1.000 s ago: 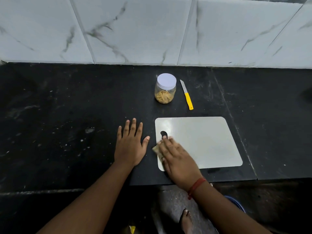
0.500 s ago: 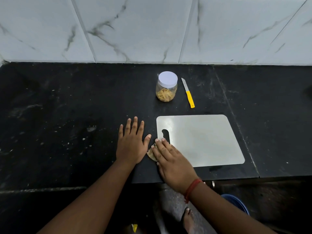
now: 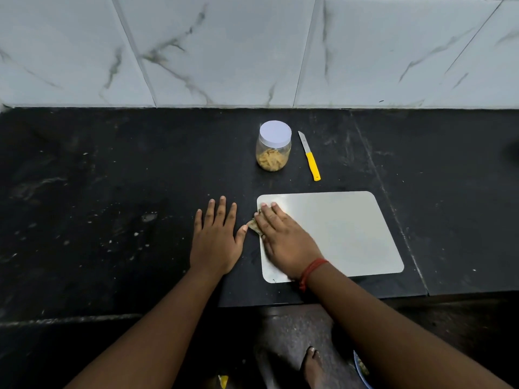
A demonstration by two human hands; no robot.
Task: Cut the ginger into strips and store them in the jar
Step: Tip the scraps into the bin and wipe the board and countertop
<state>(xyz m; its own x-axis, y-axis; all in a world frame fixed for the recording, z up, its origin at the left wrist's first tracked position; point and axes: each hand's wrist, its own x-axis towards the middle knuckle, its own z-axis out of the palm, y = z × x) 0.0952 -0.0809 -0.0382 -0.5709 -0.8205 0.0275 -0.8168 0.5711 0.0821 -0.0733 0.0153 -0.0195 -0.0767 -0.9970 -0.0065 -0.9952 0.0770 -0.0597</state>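
A black stone surface (image 3: 112, 192) runs along a wall of white marble tiles (image 3: 224, 51). The jar (image 3: 273, 148) stands upright near the back of it, with its white lid (image 3: 275, 133) on and yellow ginger strips (image 3: 271, 161) inside. Just to its right lies a knife (image 3: 309, 155) with a yellow handle, not touching the jar. Nearer the person lies a pale cutting board (image 3: 337, 234). The right hand (image 3: 283, 237) lies flat on the board's left part, fingers straight, pressing a small cloth (image 3: 254, 224) that peeks out at the board's left edge. The left hand (image 3: 216, 240) rests flat on the surface just beside the board, fingers spread, holding nothing. A red thread (image 3: 311, 272) circles the right wrist.
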